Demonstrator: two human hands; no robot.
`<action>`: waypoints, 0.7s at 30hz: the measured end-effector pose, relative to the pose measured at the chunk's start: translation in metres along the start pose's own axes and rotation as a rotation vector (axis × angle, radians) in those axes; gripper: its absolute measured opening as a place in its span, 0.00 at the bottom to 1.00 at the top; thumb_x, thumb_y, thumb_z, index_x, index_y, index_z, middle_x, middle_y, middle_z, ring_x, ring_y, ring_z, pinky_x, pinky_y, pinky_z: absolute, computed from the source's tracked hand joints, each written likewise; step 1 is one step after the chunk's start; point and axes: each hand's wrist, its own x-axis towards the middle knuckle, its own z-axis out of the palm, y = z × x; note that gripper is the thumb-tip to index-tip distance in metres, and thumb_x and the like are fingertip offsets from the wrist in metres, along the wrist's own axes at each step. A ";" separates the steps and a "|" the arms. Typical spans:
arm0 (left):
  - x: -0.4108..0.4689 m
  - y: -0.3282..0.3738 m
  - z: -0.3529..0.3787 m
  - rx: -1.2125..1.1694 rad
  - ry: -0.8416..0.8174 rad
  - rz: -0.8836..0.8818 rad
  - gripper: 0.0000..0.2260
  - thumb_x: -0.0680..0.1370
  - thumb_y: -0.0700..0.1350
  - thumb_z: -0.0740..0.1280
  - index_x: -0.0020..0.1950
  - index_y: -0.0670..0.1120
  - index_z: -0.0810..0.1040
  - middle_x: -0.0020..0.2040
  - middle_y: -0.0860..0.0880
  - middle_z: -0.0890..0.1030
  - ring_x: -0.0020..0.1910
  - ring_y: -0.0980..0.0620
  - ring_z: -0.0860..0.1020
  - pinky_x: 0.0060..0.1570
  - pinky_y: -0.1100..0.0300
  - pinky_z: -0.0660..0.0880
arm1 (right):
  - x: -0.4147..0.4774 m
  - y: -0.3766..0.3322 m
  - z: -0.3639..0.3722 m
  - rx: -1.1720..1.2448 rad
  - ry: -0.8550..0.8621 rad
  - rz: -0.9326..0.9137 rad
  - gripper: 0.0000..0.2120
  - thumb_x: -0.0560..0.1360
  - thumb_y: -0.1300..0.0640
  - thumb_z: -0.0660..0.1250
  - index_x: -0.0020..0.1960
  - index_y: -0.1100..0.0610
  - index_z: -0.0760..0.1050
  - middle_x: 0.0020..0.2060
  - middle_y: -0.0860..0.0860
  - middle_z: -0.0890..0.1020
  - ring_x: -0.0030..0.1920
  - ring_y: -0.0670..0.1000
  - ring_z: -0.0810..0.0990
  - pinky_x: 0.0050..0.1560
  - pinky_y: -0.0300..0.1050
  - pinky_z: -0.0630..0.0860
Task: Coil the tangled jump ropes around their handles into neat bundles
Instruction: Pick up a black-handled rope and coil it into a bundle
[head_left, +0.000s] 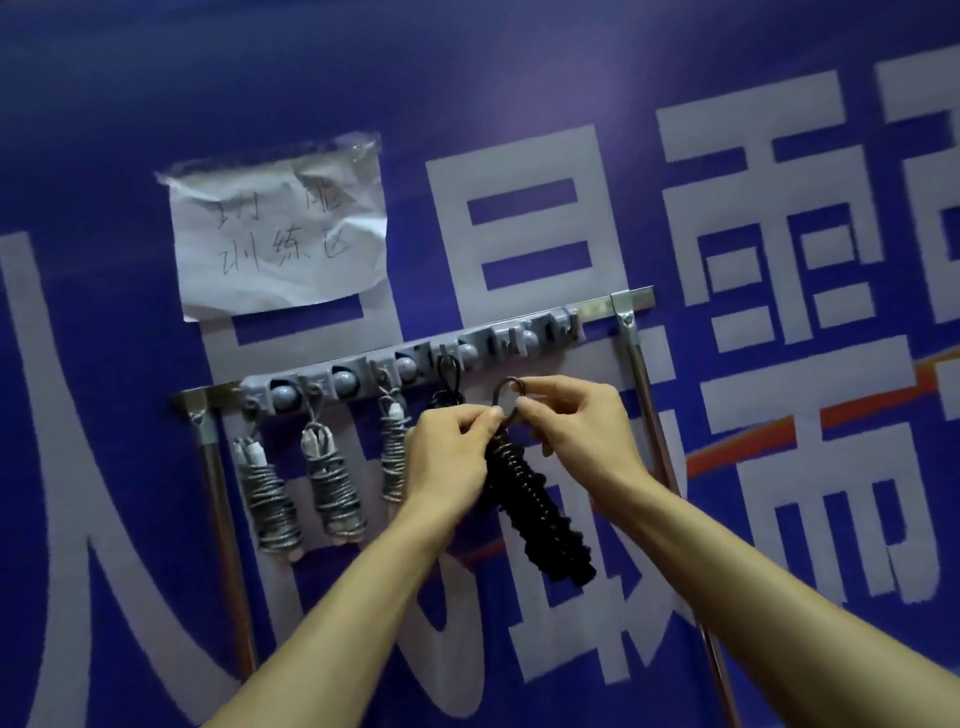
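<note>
black rope bundle (535, 499), loop pinched between fingers (493, 413)

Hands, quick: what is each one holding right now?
Left hand: pinches the loop atop the black rope bundle.
Right hand: pinches the same loop from the other side.

"训练区" handwritten on paper note (280, 228)

Left hand (451, 453) and right hand (577, 422) close together, each in fingertip pinch grip.
</note>
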 end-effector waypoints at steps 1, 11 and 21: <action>0.013 -0.003 0.006 0.021 0.001 0.011 0.10 0.79 0.48 0.67 0.41 0.50 0.85 0.38 0.47 0.84 0.40 0.50 0.81 0.44 0.53 0.75 | 0.012 0.004 -0.001 -0.005 0.016 -0.003 0.09 0.74 0.58 0.70 0.53 0.53 0.82 0.37 0.50 0.85 0.35 0.46 0.82 0.35 0.39 0.76; 0.106 0.004 0.045 0.035 0.050 -0.010 0.15 0.78 0.47 0.66 0.40 0.36 0.82 0.30 0.40 0.75 0.31 0.44 0.72 0.34 0.54 0.73 | 0.106 0.005 0.003 -0.075 0.197 0.051 0.03 0.70 0.57 0.74 0.43 0.57 0.83 0.34 0.51 0.84 0.33 0.46 0.83 0.33 0.37 0.77; 0.117 -0.032 0.061 -0.043 0.000 -0.124 0.14 0.77 0.47 0.66 0.41 0.36 0.80 0.33 0.45 0.77 0.35 0.49 0.76 0.45 0.42 0.80 | 0.112 0.028 0.006 -0.216 0.118 0.103 0.05 0.72 0.61 0.71 0.44 0.52 0.83 0.41 0.48 0.85 0.45 0.48 0.83 0.48 0.41 0.80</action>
